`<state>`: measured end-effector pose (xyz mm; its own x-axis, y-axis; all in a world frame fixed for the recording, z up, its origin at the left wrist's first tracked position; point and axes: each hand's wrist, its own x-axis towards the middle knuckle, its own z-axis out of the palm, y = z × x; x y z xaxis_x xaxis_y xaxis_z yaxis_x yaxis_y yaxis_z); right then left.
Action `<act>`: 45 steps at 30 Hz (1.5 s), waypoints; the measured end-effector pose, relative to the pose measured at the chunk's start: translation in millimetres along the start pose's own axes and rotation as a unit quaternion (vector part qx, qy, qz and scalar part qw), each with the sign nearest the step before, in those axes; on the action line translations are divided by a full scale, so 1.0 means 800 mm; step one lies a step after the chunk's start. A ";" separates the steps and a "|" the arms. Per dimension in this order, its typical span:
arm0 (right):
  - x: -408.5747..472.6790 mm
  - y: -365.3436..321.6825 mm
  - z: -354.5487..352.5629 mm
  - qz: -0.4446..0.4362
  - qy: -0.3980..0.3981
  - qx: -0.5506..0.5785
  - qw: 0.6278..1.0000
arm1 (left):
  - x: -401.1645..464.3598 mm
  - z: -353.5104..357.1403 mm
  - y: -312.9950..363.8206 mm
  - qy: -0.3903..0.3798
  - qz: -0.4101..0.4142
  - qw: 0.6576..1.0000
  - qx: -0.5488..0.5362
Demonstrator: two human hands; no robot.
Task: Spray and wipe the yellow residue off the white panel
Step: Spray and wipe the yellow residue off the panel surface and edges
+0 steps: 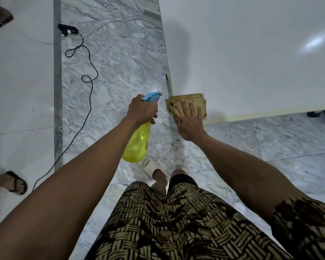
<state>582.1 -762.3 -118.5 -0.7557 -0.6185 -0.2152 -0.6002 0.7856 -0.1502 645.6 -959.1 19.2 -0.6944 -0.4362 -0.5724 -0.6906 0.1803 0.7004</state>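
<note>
The white panel (251,53) fills the upper right, with a yellowish strip (261,113) along its lower edge. My right hand (190,120) lies flat, fingers straight, pressing a folded tan cloth (188,99) against the panel's lower left corner. My left hand (142,110) grips the neck of a yellow spray bottle (137,143) with a blue trigger head (151,96). The nozzle points toward the cloth and the panel corner.
Grey marble floor (116,72) lies below, with a black cable (86,79) and a power strip (68,29) at the upper left. Another person's sandalled foot (15,182) is at the left edge. My own feet in pale slippers (151,167) stand under the bottle.
</note>
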 end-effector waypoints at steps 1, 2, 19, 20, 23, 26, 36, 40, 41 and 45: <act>-0.009 -0.001 0.001 -0.002 -0.008 0.000 1.000 | -0.004 0.004 0.000 -0.002 -0.002 1.000 -0.004; -0.019 -0.003 0.002 -0.005 -0.014 0.002 1.000 | -0.008 0.009 0.000 -0.002 -0.004 1.000 -0.008; -0.076 0.012 -0.159 0.177 -0.119 0.625 0.751 | -0.098 0.033 0.044 0.051 0.026 0.994 -0.092; -0.071 0.013 -0.172 0.169 -0.101 0.691 0.696 | -0.100 0.027 0.049 0.057 0.033 0.993 -0.094; -0.045 0.006 -0.209 0.137 -0.078 0.832 0.532 | -0.100 0.002 0.069 0.063 0.058 0.993 -0.086; -0.013 -0.016 -0.235 0.137 -0.067 0.870 0.468 | -0.091 -0.026 0.089 0.055 0.062 0.993 -0.086; 0.140 -0.120 -0.283 0.118 -0.075 0.900 0.412 | 0.007 -0.154 0.128 0.062 0.041 0.996 -0.053; 0.197 -0.157 -0.288 0.139 -0.071 0.900 0.407 | 0.052 -0.198 0.144 0.066 0.037 0.996 -0.046; 0.206 -0.163 -0.289 0.143 -0.070 0.902 0.402 | 0.059 -0.206 0.146 0.066 0.037 0.996 -0.040; 0.242 -0.178 -0.289 0.164 -0.067 0.900 0.398 | 0.096 -0.233 0.146 0.058 0.036 0.997 -0.019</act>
<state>460.3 -997.6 84.0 -0.6223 -0.5665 -0.5402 0.7770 -0.3636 -0.5138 549.3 -1135.8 136.5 -0.7118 -0.5235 -0.4683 -0.6306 0.1827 0.7543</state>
